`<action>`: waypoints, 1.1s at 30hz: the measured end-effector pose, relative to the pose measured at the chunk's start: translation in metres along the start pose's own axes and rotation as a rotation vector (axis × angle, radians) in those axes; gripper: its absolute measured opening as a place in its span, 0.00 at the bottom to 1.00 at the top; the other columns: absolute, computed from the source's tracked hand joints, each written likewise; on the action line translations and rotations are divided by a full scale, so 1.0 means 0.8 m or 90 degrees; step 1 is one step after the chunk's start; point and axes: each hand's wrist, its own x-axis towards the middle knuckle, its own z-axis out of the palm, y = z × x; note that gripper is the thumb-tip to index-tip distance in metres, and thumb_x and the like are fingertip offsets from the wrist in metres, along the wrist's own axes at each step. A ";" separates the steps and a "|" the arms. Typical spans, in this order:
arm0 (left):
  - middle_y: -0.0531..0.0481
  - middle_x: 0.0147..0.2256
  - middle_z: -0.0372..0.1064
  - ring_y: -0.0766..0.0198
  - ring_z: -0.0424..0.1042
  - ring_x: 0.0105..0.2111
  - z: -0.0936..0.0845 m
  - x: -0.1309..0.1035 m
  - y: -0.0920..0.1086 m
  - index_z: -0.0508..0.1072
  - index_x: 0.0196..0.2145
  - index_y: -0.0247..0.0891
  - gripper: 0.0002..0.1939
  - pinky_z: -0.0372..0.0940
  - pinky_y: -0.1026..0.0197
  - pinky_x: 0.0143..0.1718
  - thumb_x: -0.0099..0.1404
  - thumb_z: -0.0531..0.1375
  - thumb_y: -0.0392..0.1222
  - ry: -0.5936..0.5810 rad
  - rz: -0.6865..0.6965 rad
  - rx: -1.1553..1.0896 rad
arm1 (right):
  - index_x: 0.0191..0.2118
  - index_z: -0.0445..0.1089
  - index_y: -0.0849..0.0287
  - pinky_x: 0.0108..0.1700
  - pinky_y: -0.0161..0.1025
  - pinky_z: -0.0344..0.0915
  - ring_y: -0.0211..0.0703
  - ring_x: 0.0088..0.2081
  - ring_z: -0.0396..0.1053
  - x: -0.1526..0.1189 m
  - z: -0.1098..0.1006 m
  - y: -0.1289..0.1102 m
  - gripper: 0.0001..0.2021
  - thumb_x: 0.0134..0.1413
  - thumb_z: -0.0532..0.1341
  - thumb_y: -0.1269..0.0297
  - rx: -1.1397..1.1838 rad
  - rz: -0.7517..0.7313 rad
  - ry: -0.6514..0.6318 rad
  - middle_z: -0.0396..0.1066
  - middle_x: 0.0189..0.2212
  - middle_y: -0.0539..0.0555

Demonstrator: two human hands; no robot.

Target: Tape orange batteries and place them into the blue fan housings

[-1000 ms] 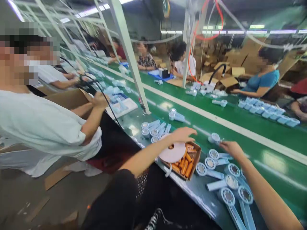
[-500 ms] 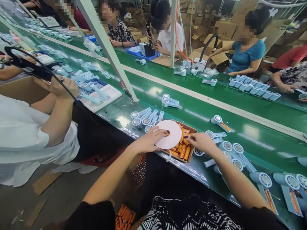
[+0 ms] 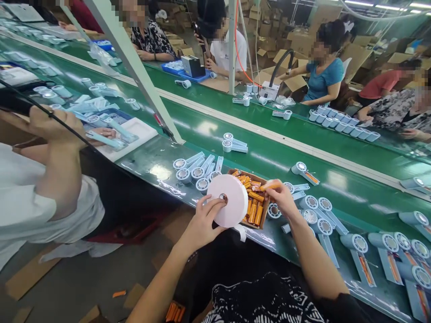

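Roll (image 3: 235, 202), white tape, qty 1: clamped in my L grip (image 3: 202, 224), fingertips at the core hole, thumb at the lower edge; loose tape end hangs just below. Roll overlaps L part of box from my view; can't tell if touching.

Cell (image 3: 274, 184), orange, qty 1: pinched betw. thumb & fingers of my R grip (image 3: 283, 199), over R side of box.

Box (image 3: 266, 215), cardbd, open top, on counter (image 3: 143, 168): holds loose orange cells (image 3: 253, 211), exact qty unclear.

Units, lt blue, round head w/ handle: L cluster (image 3: 182, 174), nr box; R cluster (image 3: 324, 226), beside my R forearm; pair (image 3: 227, 145) on green belt (image 3: 202, 112), beyond box.

Co-worker, white top (image 3: 23, 193): at far L.
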 end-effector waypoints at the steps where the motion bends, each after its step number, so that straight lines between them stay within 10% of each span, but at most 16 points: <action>1: 0.38 0.59 0.71 0.38 0.57 0.66 0.000 -0.002 0.003 0.69 0.63 0.40 0.31 0.62 0.34 0.67 0.65 0.69 0.48 0.003 0.003 0.011 | 0.44 0.72 0.55 0.33 0.39 0.73 0.47 0.31 0.78 -0.012 -0.002 -0.005 0.18 0.59 0.63 0.45 0.103 -0.005 0.022 0.79 0.31 0.52; 4: 0.39 0.58 0.72 0.39 0.59 0.65 -0.001 -0.005 0.010 0.70 0.62 0.40 0.28 0.61 0.34 0.68 0.66 0.66 0.44 0.014 0.015 0.037 | 0.46 0.71 0.52 0.47 0.47 0.78 0.52 0.41 0.82 -0.042 0.005 -0.020 0.20 0.52 0.72 0.49 0.273 -0.029 0.065 0.83 0.40 0.54; 11: 0.42 0.58 0.73 0.41 0.59 0.65 0.001 -0.003 0.021 0.72 0.61 0.39 0.24 0.64 0.40 0.66 0.69 0.63 0.39 0.016 0.039 0.079 | 0.57 0.78 0.53 0.62 0.55 0.73 0.59 0.56 0.78 -0.063 0.049 -0.023 0.24 0.58 0.69 0.49 0.174 -0.082 0.133 0.79 0.56 0.56; 18: 0.46 0.60 0.73 0.39 0.60 0.64 -0.001 -0.006 0.023 0.72 0.62 0.42 0.25 0.64 0.39 0.65 0.68 0.63 0.37 0.004 0.008 0.129 | 0.68 0.69 0.54 0.68 0.56 0.65 0.59 0.65 0.70 -0.075 0.051 -0.011 0.27 0.68 0.61 0.50 0.102 -0.083 0.035 0.73 0.63 0.57; 24: 0.47 0.58 0.74 0.37 0.60 0.63 -0.010 0.005 0.034 0.73 0.61 0.45 0.24 0.59 0.35 0.67 0.67 0.64 0.41 0.023 0.051 0.179 | 0.54 0.78 0.53 0.64 0.57 0.72 0.58 0.58 0.77 -0.054 0.028 -0.026 0.21 0.56 0.72 0.54 0.274 -0.006 -0.071 0.80 0.55 0.55; 33: 0.40 0.43 0.72 0.37 0.64 0.58 0.044 0.029 0.098 0.71 0.53 0.36 0.26 0.65 0.35 0.60 0.60 0.72 0.46 0.253 -0.037 0.132 | 0.48 0.73 0.53 0.63 0.51 0.71 0.49 0.56 0.77 -0.074 0.098 -0.034 0.23 0.47 0.79 0.57 0.742 0.006 0.351 0.80 0.52 0.55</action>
